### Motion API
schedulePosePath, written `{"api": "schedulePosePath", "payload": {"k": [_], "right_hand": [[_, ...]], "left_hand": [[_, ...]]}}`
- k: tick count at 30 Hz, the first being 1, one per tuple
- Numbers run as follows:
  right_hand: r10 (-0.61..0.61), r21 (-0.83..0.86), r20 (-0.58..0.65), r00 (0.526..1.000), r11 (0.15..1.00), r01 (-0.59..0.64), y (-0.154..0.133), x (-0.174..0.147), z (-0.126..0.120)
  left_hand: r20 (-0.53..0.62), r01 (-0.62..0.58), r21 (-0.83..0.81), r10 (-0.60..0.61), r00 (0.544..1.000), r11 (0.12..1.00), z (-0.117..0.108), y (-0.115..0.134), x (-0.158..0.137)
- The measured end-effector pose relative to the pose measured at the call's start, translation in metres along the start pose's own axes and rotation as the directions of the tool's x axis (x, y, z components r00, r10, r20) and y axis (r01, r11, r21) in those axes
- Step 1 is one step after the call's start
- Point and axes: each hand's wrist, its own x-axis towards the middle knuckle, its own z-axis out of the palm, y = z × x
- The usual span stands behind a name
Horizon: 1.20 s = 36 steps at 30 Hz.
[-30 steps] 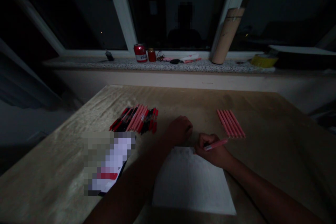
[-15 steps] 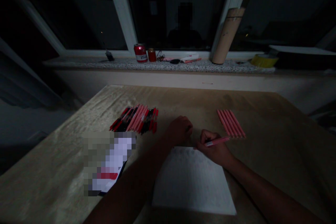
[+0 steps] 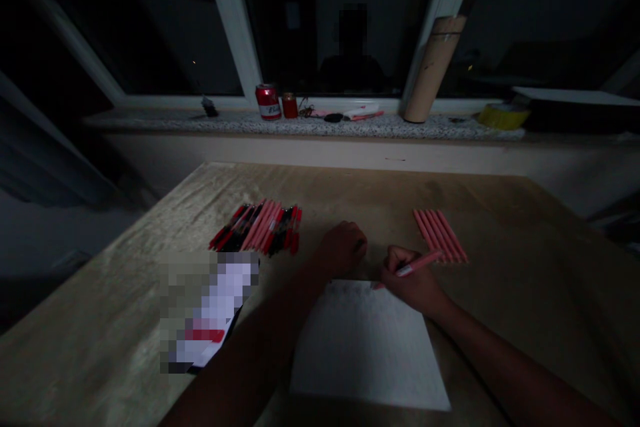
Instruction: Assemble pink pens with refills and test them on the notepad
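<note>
My right hand (image 3: 411, 277) is closed around a pink pen (image 3: 423, 261), its tip down near the upper edge of a white sheet of paper (image 3: 370, 353). The pen slants up to the right. My left hand (image 3: 345, 245) is curled just beyond the paper's top left part, with a small dark piece showing at its fingers; the dim light hides what it is. A row of several pink pens (image 3: 440, 233) lies beyond my right hand. Left of my left hand is a bunch of red, black and pink pens (image 3: 260, 227).
A phone (image 3: 225, 300), partly blurred out, lies left of my left forearm on the cloth-covered table (image 3: 115, 307). On the windowsill (image 3: 240, 123) stand a red can (image 3: 269, 102), a red jar (image 3: 289, 105), a tall tan cylinder (image 3: 434, 70) and a yellow tape roll (image 3: 503, 116).
My right hand has shifted slightly right, and the pen's back end has tilted up. The pen's tip now shows at the paper. My left hand stays in place.
</note>
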Motion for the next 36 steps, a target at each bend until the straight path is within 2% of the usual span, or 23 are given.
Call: {"api": "schedulePosePath", "payload": {"k": [3,7,12,18,21,26,31,36], "right_hand": [[0.073,0.057,-0.071,0.995,0.996,-0.069,-0.003,0.003,0.000],[0.151,0.177,-0.122,0.981,0.976,-0.129,-0.005,0.006,-0.002],[0.210,0.280,-0.116,0.971,0.945,-0.171,0.000,0.010,-0.005],[0.210,0.411,-0.106,0.972,0.899,-0.149,0.007,0.014,-0.005],[0.229,0.552,-0.114,0.967,0.824,-0.130,0.004,0.016,-0.006],[0.325,0.712,-0.083,0.942,0.681,-0.172,-0.002,0.021,-0.011],[0.351,0.790,-0.031,0.936,0.582,-0.193,-0.001,0.023,-0.017],[0.358,0.804,-0.025,0.933,0.563,-0.194,-0.002,0.023,-0.017]], "left_hand": [[-0.019,0.022,-0.080,-0.024,1.000,0.997,-0.002,0.001,0.000],[-0.014,0.011,-0.273,-0.016,1.000,0.962,-0.008,0.004,-0.001],[-0.024,-0.045,-0.411,0.039,0.999,0.910,-0.011,0.007,-0.003],[-0.031,0.012,-0.392,-0.026,0.999,0.920,-0.012,0.010,-0.003],[-0.056,0.011,-0.377,-0.035,0.998,0.926,-0.011,0.009,-0.003],[-0.124,0.029,-0.355,-0.077,0.989,0.934,-0.009,0.005,-0.005],[-0.214,0.023,-0.326,-0.097,0.972,0.945,-0.012,0.007,-0.005],[-0.327,0.014,-0.287,-0.112,0.938,0.958,-0.014,0.007,-0.003]]}}
